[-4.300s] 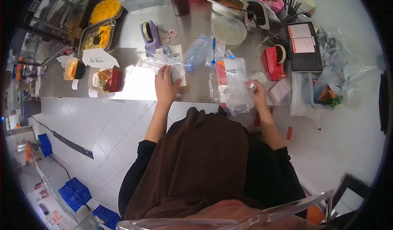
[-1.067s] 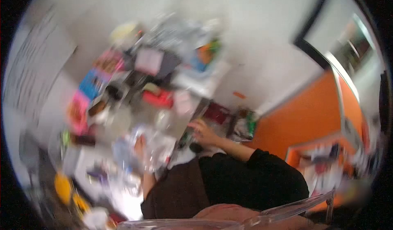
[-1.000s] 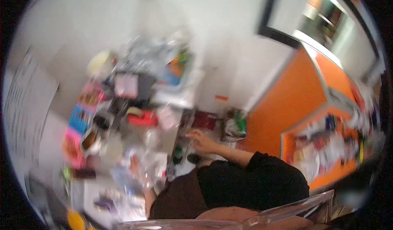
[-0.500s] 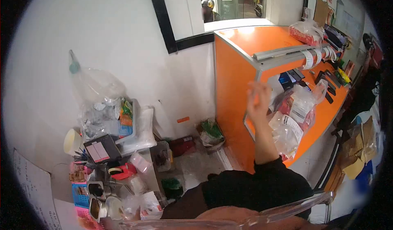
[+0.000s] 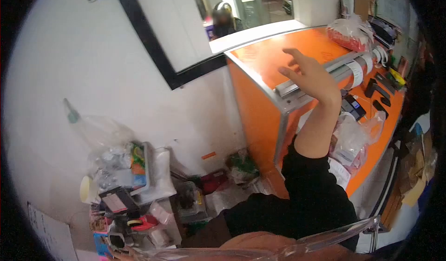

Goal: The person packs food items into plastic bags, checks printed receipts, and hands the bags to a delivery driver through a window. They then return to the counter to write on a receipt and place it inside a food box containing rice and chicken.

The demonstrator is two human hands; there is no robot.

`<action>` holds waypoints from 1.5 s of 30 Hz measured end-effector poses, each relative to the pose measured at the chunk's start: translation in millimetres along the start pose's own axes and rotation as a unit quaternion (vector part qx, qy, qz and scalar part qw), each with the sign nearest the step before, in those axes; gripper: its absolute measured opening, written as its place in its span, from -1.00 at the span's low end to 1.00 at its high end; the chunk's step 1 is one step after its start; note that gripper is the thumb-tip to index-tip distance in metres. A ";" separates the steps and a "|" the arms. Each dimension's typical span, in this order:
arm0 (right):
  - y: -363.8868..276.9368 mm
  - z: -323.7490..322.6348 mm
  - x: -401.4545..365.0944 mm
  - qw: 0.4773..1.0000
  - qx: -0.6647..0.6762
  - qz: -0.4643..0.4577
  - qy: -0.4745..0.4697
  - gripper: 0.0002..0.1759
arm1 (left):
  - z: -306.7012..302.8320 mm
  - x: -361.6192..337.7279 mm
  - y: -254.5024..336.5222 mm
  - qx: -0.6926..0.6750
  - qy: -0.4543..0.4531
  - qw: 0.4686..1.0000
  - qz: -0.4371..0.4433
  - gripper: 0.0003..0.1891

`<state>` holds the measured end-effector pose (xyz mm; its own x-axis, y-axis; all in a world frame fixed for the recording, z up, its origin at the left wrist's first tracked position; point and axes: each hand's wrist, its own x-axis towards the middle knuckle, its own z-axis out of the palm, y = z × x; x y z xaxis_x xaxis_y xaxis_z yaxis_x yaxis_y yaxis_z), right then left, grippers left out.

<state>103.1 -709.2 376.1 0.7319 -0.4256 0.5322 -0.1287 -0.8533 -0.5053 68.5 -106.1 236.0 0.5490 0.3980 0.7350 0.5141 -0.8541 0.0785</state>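
My right hand reaches over the front edge of the orange counter, its fingers loosely spread and thumb apart, holding nothing. Under the wrist runs a metal rail along the counter's raised edge, with white paper strips hanging from it. On the lower shelf, beside my forearm, is a clear plastic bag with packed items inside. A phone-like device lies just behind that bag. My left hand is out of view.
A tied bag with red print sits on the counter top. Beyond the window opening is a person in a helmet. At left, a side table holds a tray of plastic bags, a card terminal-like black box and a red tape dispenser.
My right hand has risen from beside the lower shelf to above the counter's top edge. The view has turned, and the person in the helmet shows more fully through the window.
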 end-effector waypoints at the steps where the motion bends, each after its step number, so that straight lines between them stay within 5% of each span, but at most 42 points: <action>1: -7.6 -8.6 5.9 1.000 0.001 -0.020 -0.006 -0.39 | -10.2 3.0 25.5 -0.027 -0.019 0.999 -0.023 -0.29; 2: -15.0 -13.9 11.0 0.996 -0.008 -0.086 0.031 -0.39 | 9.2 2.4 25.8 -0.059 0.062 0.996 0.033 -0.32; 5: -50.6 -20.4 34.3 0.941 -0.070 -0.298 0.143 -0.46 | 20.3 5.2 64.6 -0.058 0.039 0.995 0.071 -0.33; 6: -70.5 -24.2 36.7 0.942 -0.099 -0.308 0.092 -0.45 | 17.0 2.2 86.1 0.046 0.090 0.989 0.107 -0.55; 9: -105.7 -8.9 53.7 0.888 -0.092 -0.444 -0.072 -0.52 | 102.2 -1.3 94.8 -0.214 0.071 0.951 0.211 -0.46; 11: -116.9 13.4 57.0 0.850 -0.049 -0.457 -0.258 -0.59 | 115.3 -28.0 147.9 -0.280 0.041 0.941 0.187 -0.46; 14: -104.1 57.8 49.4 0.775 -0.170 -0.485 -0.367 -0.65 | 171.1 -95.0 193.7 -0.380 -0.160 0.892 0.185 -0.42; 17: -78.6 100.5 40.8 0.724 -0.265 -0.473 -0.425 -0.75 | 197.4 -163.0 224.4 -0.161 -0.450 0.832 0.284 -0.31; 19: -64.2 113.0 40.3 0.687 -0.310 -0.488 -0.441 -0.80 | 196.6 -192.2 244.2 -0.125 -0.535 0.762 0.342 -0.31; 26: -47.5 109.2 54.4 0.705 -0.271 -0.446 -0.481 -0.81 | 196.3 -211.0 321.3 -0.236 -0.510 0.739 0.372 -0.30; 34: -49.1 147.0 76.0 0.661 -0.217 -0.595 -0.403 -0.86 | 200.4 -206.3 366.7 -0.262 -0.488 0.750 0.361 -0.29; 37: -34.8 165.6 78.7 0.675 -0.016 -0.678 -0.289 -0.89 | 200.2 -204.7 378.3 -0.261 -0.485 0.754 0.357 -0.29; 42: -43.2 153.2 60.8 0.614 -0.024 -0.594 -0.519 -0.83 | 197.8 -202.8 396.2 -0.250 -0.483 0.762 0.351 -0.28; 45: -37.6 164.7 46.9 0.644 0.024 -0.665 -0.378 -0.85 | 197.5 -202.7 404.6 -0.245 -0.481 0.766 0.349 -0.28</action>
<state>252.5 -647.4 308.2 0.2927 0.9553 0.0427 0.9555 -0.2939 0.0247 295.4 -466.3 -14.3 0.9306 -0.3505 -0.1058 -0.3043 -0.9011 0.3088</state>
